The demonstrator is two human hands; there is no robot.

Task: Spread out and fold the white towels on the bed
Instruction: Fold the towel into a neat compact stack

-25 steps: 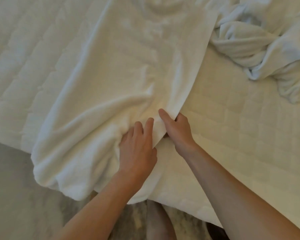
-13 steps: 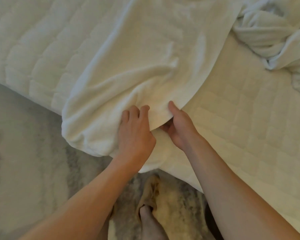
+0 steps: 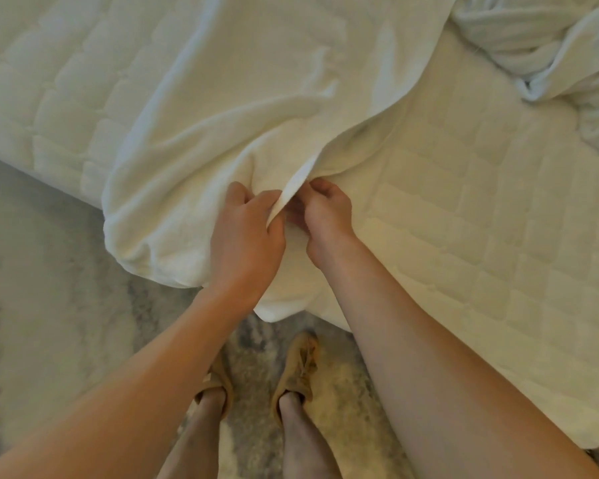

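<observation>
White towel [image 3: 222, 108] spread over bed [image 3: 481, 219] corner, near end draped off bed edge. Towel hem [image 3: 293, 191] pinched by left grip [image 3: 247, 236] and right grip [image 3: 325, 216], both clenched on same raised ridge, side by side above bed edge. Second towel [image 3: 550, 50] heaped at far right of bed. Risk judged: hem pulled unevenly, creases left in; overhanging end dragged to floor [image 3: 49, 271] by own weight if hem released.
</observation>
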